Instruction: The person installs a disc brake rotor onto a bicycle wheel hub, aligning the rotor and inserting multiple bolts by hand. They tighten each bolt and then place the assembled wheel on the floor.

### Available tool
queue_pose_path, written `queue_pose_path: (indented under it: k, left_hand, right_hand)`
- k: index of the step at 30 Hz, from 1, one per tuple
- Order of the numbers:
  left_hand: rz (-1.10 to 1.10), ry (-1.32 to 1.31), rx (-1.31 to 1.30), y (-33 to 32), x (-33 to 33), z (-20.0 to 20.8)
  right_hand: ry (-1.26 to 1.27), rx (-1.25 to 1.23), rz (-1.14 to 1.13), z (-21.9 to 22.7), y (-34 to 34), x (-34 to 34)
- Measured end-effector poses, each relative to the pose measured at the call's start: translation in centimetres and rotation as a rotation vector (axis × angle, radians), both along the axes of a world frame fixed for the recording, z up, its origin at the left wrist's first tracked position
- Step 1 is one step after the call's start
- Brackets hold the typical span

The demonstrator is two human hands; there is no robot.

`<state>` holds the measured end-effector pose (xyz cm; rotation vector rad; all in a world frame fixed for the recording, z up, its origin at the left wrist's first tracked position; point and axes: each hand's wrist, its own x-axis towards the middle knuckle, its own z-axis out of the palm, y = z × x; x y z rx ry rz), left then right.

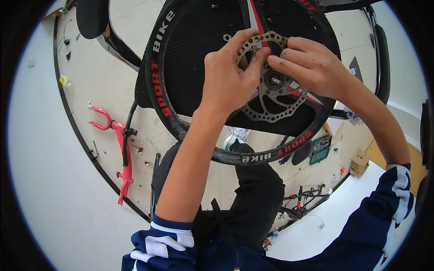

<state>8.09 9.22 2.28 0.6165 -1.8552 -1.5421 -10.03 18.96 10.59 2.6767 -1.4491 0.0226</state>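
A bicycle wheel with a black tyre and red and white lettering lies flat in front of me on a black textured surface. At its hub sits a perforated metal brake disc. My left hand is closed on the disc's upper left edge, thumb and index finger around it. My right hand is closed beside the hub, its fingers curled at the disc's upper right. Whatever those right fingers pinch is hidden. A small metal nut lies on the black surface near my left hand.
On the floor to the left is a pink bicycle frame with fork. At lower right are another dark bike frame, a green case and a cardboard box. A chair armrest stands at upper left.
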Motion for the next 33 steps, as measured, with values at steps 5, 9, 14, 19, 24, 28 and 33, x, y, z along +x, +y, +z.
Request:
queue_pose_path:
  k: [5,9,14,19,24,28,33]
  left_hand:
    - [-0.028,0.030,-0.073,-0.5,0.3,-0.1]
    - [-0.066,-0.036,-0.031,-0.6,0.5,0.5]
    - [-0.029,0.054,-0.041,-0.4,0.3,-0.2]
    - [-0.022,0.046,0.004,0.0,0.4,0.4]
    - [0.014,0.034,-0.024,-0.2,0.1,0.3]
    - [0.050,0.042,-0.061,0.1,0.0,0.0]
    - [0.032,0.027,-0.024,0.0,0.3,0.1]
  right_hand:
    - [0.082,-0.057,0.232,1.4,-2.3,-0.4]
    - [0.085,-0.007,0.258,1.4,-3.0,-0.7]
    - [-0.015,0.043,0.193,1.2,-2.8,-0.6]
    - [-0.096,0.034,-0.028,0.7,0.0,1.1]
    - [-0.212,-0.034,-0.232,-0.3,1.3,2.8]
    - [-0.335,-0.042,-0.453,-1.0,2.3,4.9]
    - [-0.502,0.167,-0.574,-0.1,2.4,4.9]
